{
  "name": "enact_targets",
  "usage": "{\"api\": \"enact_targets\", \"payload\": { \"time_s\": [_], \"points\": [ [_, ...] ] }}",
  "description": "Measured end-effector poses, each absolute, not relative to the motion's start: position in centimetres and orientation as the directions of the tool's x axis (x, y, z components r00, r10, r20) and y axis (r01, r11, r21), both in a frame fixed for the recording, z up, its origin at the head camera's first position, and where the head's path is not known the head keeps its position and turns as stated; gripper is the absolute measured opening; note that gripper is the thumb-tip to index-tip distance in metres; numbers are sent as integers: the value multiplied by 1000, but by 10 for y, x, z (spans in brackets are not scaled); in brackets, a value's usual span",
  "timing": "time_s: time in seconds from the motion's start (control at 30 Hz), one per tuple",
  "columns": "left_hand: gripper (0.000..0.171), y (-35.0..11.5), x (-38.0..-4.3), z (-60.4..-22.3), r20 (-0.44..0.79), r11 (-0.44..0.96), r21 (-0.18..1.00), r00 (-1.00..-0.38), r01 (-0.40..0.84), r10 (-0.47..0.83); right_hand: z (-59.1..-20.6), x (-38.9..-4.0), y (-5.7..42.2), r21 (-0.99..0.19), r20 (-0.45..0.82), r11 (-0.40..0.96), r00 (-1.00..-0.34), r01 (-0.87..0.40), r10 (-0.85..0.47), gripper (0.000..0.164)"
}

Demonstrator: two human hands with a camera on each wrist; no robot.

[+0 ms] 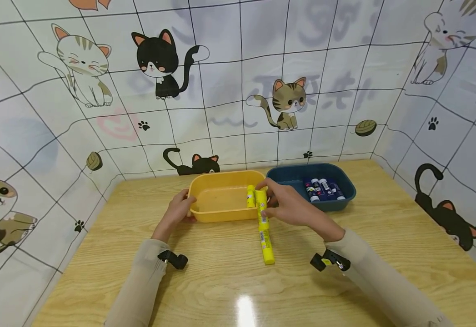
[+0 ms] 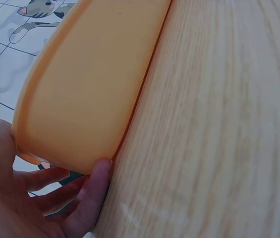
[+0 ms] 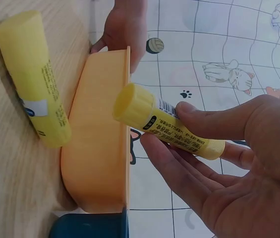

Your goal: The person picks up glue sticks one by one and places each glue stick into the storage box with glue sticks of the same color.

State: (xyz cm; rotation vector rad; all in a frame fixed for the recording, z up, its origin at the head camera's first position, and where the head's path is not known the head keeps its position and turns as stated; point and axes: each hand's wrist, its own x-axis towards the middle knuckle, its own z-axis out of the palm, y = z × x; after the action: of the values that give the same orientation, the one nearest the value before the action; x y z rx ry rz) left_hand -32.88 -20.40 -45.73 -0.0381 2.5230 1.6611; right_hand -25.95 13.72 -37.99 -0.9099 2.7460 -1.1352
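My right hand (image 1: 288,204) pinches a yellow glue stick (image 1: 262,200) between thumb and fingers, above the front right rim of the yellow bin (image 1: 217,195). In the right wrist view this glue stick (image 3: 169,121) is tilted, its label facing the camera. Another yellow glue stick (image 1: 267,247) lies on the table in front of the bin. One more yellow glue stick (image 1: 251,196) is inside the bin, at its right end. My left hand (image 1: 177,210) grips the bin's left end, thumb at the rim; in the left wrist view its fingers (image 2: 100,181) touch the outer wall.
A dark blue bin (image 1: 332,205) stands against the right side of the yellow one, holding several small dark blue and white tubes (image 1: 321,188). Behind the wooden table (image 1: 205,272) hangs a cat-print cloth (image 1: 221,91), which also covers both sides.
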Motion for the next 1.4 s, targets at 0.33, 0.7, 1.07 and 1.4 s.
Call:
{"api": "enact_targets", "payload": {
  "time_s": [0.33, 0.7, 1.07, 1.4],
  "points": [
    [48, -203, -328, -459, -121, 403, 910, -992, -94, 42, -366, -273, 125, -666, 198, 527, -806, -529, -558, 47],
    [47, -203, -330, -458, -132, 409, 906, -990, -106, 38, -343, -304, 113, -640, 180, 567, -819, -519, -545, 48],
    [47, -204, -330, -458, -139, 402, 909, -989, -108, 47, -341, -342, 96, -665, 34, 626, -854, -407, -519, 48],
    [47, -204, -330, -455, -133, 398, 912, -990, -105, 43, -348, -368, 88, -715, -113, 638, -853, -286, -509, 45]
  ]
}}
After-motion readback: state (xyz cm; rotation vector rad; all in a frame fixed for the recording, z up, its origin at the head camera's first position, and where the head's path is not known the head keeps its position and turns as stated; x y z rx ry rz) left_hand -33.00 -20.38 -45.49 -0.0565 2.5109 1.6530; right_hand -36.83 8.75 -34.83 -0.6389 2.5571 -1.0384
